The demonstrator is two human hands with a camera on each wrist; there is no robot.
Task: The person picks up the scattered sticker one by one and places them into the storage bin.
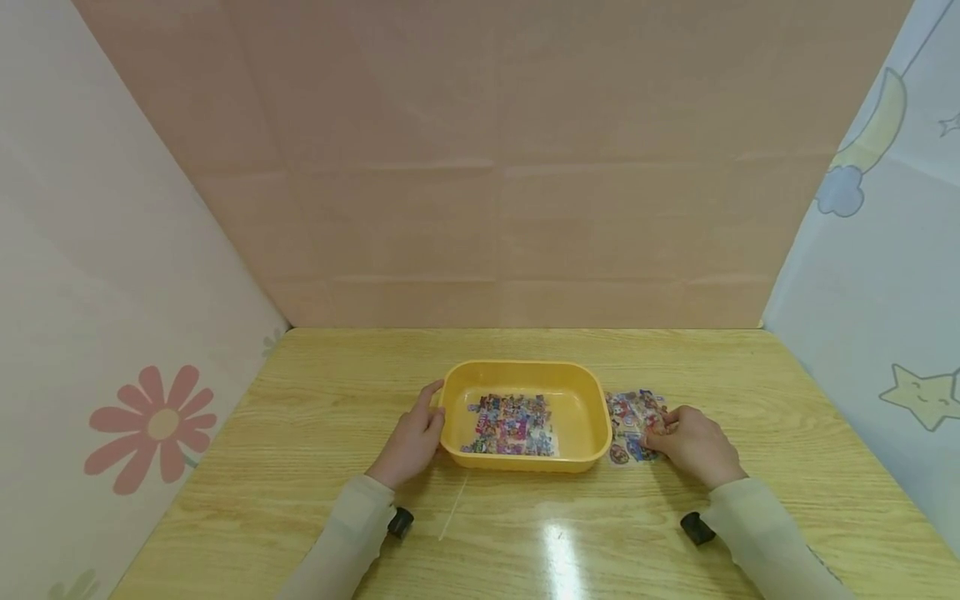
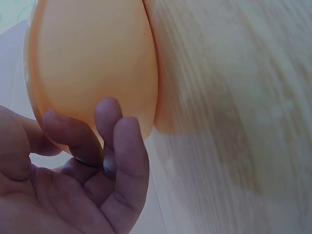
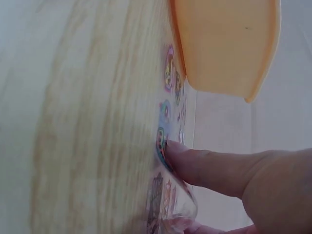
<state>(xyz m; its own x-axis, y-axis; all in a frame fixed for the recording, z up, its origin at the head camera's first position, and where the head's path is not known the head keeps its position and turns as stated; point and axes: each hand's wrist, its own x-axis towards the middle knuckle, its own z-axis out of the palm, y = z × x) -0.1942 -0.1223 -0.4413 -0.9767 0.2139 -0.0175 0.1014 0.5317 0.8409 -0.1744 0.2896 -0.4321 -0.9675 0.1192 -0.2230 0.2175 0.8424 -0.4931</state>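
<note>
A yellow plastic basin [image 1: 525, 463] stands on the table, with colourful cartoon sticker sheets [image 1: 513, 425] lying flat inside it. My left hand [image 1: 417, 437] grips the basin's left end; in the left wrist view its fingers [image 2: 130, 156] curl against the outer wall, near the rim. To the right of the basin lies another clear sticker sheet [image 1: 628, 417] with cartoon figures. My right hand [image 1: 693, 443] pinches the right edge of this sheet. In the right wrist view the thumb [image 3: 204, 168] presses on the sheet's printed face, and the edge bends up from the table.
The wood-grain table [image 1: 337, 375] extends around the basin, with a bright glare spot near its front. A plain pinkish-brown backdrop [image 1: 487, 208] rises behind it. Patterned side walls, one with a red flower [image 1: 161, 425], stand left and right.
</note>
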